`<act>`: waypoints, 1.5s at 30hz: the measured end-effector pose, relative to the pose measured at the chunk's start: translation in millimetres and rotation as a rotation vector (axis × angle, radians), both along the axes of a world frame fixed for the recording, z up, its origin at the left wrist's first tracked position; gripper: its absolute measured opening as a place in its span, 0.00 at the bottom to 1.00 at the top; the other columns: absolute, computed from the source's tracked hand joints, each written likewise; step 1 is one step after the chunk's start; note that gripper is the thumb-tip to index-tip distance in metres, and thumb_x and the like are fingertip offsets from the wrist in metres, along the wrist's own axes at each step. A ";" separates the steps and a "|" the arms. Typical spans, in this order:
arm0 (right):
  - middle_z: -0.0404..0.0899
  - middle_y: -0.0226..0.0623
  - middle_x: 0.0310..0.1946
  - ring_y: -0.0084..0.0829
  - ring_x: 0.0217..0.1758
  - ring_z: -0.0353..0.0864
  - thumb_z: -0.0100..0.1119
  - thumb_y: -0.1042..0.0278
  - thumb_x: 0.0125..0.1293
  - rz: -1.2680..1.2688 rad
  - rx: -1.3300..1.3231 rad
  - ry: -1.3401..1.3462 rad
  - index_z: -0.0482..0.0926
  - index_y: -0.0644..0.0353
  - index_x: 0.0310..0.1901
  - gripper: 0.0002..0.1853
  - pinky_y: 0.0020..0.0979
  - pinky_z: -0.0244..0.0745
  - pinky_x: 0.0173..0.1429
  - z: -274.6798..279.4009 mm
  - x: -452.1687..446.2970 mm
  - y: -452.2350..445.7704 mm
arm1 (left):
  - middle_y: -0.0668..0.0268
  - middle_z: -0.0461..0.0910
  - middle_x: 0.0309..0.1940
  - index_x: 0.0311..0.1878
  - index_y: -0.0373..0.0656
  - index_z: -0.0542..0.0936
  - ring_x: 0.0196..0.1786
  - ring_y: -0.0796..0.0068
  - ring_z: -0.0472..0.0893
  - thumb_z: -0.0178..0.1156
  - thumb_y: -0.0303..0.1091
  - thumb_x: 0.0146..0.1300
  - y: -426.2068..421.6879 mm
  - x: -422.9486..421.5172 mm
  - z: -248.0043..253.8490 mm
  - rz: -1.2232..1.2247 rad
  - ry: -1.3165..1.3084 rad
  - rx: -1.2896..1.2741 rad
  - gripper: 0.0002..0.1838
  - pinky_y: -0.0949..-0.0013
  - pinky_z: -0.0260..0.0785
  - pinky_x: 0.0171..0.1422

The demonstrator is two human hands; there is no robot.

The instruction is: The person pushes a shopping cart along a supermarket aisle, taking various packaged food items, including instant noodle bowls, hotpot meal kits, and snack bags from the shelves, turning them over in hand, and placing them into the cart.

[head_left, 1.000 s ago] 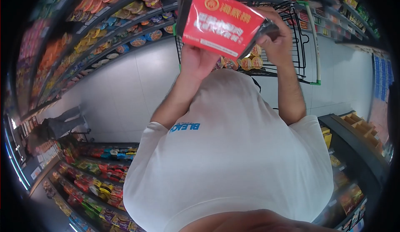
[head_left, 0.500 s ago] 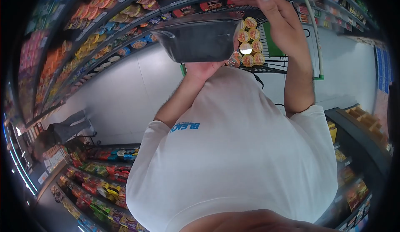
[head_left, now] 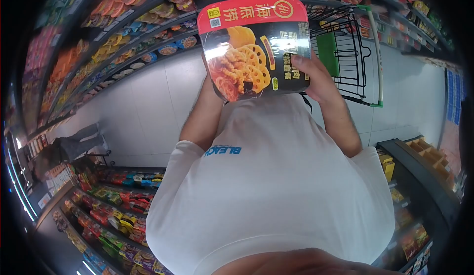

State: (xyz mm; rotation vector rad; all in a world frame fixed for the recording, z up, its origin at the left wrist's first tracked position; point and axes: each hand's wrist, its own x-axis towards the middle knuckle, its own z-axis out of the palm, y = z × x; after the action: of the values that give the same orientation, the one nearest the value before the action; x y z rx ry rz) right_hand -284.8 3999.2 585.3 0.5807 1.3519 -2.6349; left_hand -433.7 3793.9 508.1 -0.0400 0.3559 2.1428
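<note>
Both my hands hold up a boxed instant hot pot (head_left: pixel 242 60), a black tray with a red-and-black printed top showing lotus root slices and meat. Its printed face is tilted toward me, with the lettering upside down. My right hand (head_left: pixel 317 77) grips the right edge, thumb lying over the front. At the left edge, my left hand (head_left: pixel 208 84) is mostly behind the box; its fingers are hidden. The shopping cart (head_left: pixel 353 62), of black wire with green trim, stands just beyond, partly covered by the box.
Shelves of packaged noodles (head_left: pixel 163 15) curve along the left and top. Behind me are more shelves of colourful packets (head_left: pixel 126 223) and a wooden divided rack (head_left: pixel 429 154). Another person (head_left: pixel 74 146) stands in the aisle at far left, on the pale floor (head_left: pixel 153 97).
The box has turned from its plain dark side to its printed top. My right hand, raised and open before, has come down onto its right edge. Cups in the cart are now hidden.
</note>
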 end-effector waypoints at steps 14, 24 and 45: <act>0.70 0.43 0.63 0.32 0.66 0.71 0.62 0.66 0.65 -0.254 -0.176 -0.023 0.51 0.63 0.75 0.41 0.34 0.66 0.68 -53.4 8.4 0.9 | 0.53 0.71 0.61 0.70 0.44 0.57 0.62 0.56 0.76 0.58 0.30 0.66 1.0 33.2 8.1 0.001 0.343 -0.428 0.31 0.53 0.74 0.64; 0.74 0.33 0.58 0.31 0.60 0.77 0.63 0.66 0.67 -0.244 -0.520 -0.123 0.68 0.55 0.63 0.25 0.37 0.77 0.56 -101.2 17.4 -32.4 | 0.55 0.71 0.60 0.69 0.45 0.57 0.61 0.59 0.77 0.57 0.28 0.66 3.0 35.8 -26.2 0.037 0.405 -0.587 0.30 0.56 0.74 0.62; 0.79 0.35 0.45 0.28 0.42 0.81 0.61 0.60 0.69 -0.762 -0.409 -0.364 0.73 0.56 0.56 0.18 0.29 0.80 0.42 -396.4 7.5 61.7 | 0.54 0.59 0.72 0.77 0.38 0.44 0.67 0.58 0.70 0.59 0.42 0.69 -0.9 85.3 -121.1 -0.264 0.365 -1.178 0.44 0.57 0.65 0.69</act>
State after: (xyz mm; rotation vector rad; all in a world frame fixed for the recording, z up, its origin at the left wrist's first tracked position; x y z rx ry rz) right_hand -277.3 4060.8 188.9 1.6560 0.5073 -2.9721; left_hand -348.5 3792.9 387.0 -0.2548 1.6793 1.4104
